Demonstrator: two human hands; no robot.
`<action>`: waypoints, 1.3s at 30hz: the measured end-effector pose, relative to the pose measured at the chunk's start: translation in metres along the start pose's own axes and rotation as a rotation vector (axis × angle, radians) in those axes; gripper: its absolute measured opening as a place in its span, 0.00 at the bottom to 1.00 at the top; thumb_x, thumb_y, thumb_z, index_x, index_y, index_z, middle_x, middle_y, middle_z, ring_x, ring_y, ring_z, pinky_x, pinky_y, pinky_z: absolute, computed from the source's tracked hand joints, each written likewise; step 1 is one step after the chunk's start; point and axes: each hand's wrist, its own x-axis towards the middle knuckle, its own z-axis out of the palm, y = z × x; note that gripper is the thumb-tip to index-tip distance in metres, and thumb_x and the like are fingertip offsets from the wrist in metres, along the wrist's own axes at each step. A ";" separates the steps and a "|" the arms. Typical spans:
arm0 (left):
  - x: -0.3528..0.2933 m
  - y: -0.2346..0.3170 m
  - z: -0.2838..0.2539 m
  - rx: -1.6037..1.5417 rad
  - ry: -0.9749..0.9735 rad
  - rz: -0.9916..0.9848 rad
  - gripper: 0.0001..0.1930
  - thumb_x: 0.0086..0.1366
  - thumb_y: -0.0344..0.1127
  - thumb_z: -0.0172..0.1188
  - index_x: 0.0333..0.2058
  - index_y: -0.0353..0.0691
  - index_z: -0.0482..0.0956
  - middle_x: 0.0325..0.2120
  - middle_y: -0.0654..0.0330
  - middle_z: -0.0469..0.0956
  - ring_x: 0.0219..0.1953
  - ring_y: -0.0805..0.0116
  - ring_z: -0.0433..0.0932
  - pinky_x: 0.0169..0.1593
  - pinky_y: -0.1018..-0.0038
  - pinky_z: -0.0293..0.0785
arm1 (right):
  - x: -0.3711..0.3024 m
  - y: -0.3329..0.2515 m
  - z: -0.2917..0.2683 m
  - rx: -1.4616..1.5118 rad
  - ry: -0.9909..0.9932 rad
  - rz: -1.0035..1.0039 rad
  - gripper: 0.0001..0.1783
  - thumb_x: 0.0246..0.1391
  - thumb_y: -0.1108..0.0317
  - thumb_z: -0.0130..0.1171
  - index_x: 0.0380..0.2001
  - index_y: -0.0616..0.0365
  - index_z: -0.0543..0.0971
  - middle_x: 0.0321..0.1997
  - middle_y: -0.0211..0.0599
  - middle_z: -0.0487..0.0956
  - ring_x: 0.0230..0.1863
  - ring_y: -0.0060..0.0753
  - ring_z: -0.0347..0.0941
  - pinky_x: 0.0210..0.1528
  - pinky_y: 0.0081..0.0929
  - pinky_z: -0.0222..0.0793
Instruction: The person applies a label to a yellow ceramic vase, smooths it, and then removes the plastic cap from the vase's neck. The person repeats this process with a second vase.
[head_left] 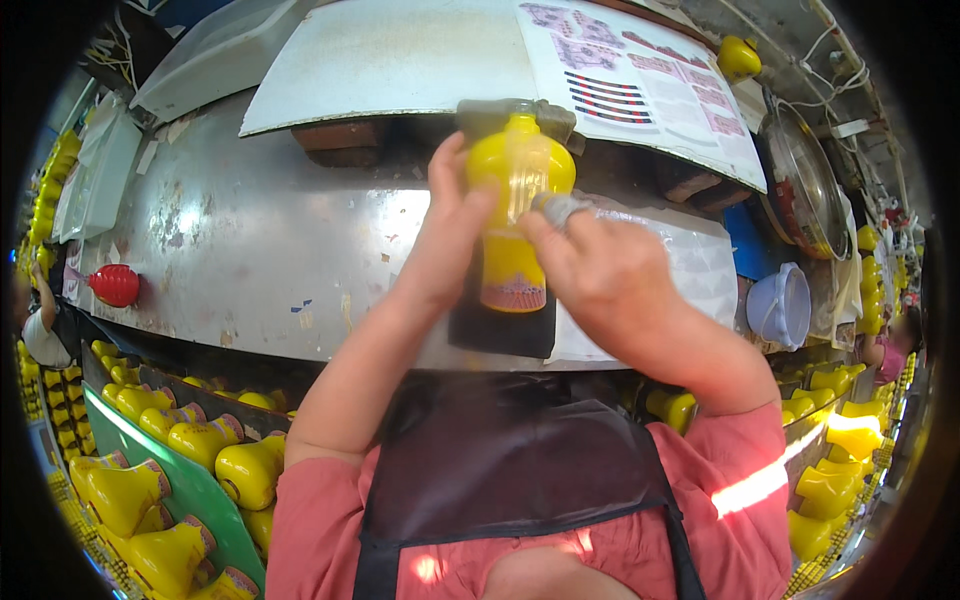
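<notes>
A glossy yellow vase (505,250) lies on its side in front of me, its narrow neck pointing away and a purple-pink patterned band round its near end. It rests on a dark stand (500,332) with a greyish pad under the neck. My left hand (455,220) grips the vase's left side, thumb over the top. My right hand (612,268) is closed round a small grey piece (560,208), perhaps a scraper or folded cloth, against the vase's right side. Slight blur and the fingers hide its exact kind. A clear, shiny strip shows on the vase's upper face.
Beyond the vase, a raised white board (400,60) on bricks carries printed pattern sheets (640,70). A lilac bucket (778,305) stands right; a small red vase (114,286) sits left on the metal table (260,260). Yellow vases (205,440) crowd both sides. Other people are at both edges.
</notes>
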 end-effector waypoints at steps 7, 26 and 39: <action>0.025 0.008 0.004 0.752 -0.003 0.168 0.38 0.64 0.46 0.67 0.68 0.39 0.64 0.64 0.44 0.67 0.66 0.49 0.68 0.69 0.61 0.64 | -0.029 -0.026 0.036 -0.192 0.051 -0.046 0.08 0.45 0.68 0.62 0.30 0.57 0.81 0.22 0.29 0.67 0.19 0.25 0.69 0.17 0.25 0.61; -0.018 -0.031 -0.002 0.614 -0.064 0.102 0.57 0.65 0.41 0.66 0.75 0.31 0.29 0.68 0.36 0.60 0.68 0.41 0.67 0.69 0.58 0.65 | 0.016 0.036 0.049 0.416 -0.120 0.421 0.23 0.63 0.59 0.59 0.62 0.35 0.78 0.39 0.47 0.76 0.35 0.55 0.80 0.38 0.45 0.78; -0.027 -0.043 -0.023 0.341 -0.079 0.187 0.43 0.74 0.38 0.53 0.77 0.39 0.36 0.68 0.49 0.58 0.65 0.55 0.68 0.65 0.61 0.71 | -0.031 0.011 0.062 0.816 -0.091 0.825 0.49 0.59 0.51 0.65 0.76 0.57 0.55 0.63 0.61 0.74 0.54 0.55 0.77 0.57 0.44 0.73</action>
